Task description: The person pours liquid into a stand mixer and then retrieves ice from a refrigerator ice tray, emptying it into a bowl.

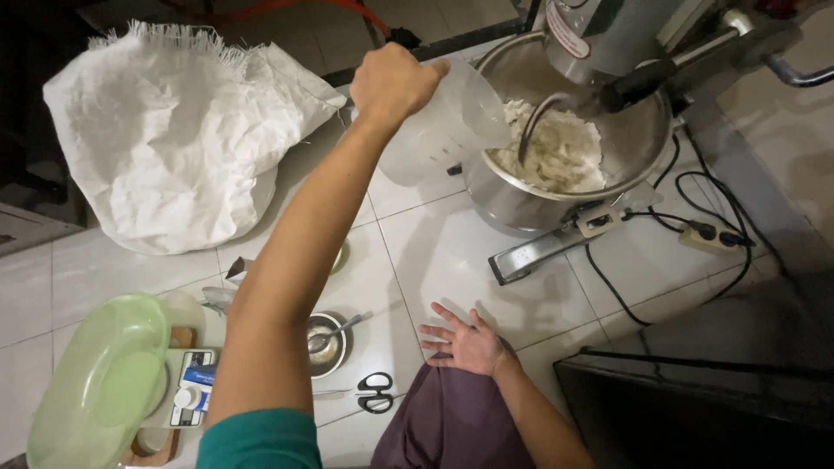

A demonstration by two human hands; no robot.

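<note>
Spill risk: we tip jug (439,130), left hand (393,82) fingers clenched on it, over bowl (638,143) at 1 o'clock; hook (540,117) could catch it. Right hand (466,341) released.

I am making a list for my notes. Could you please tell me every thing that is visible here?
clear plastic measuring jug: 1, see-through, tipped over bowl rim
steel mixer bowl: 1, silver, top right, holds white dough
white woven sack: 1, top left floor
green plastic lid: 1, bottom left
small metal bowl with spoon: 1, centre floor
black scissors: 1, bottom centre
black cables: several, right
left hand: grips jug
right hand: open, empty
</note>
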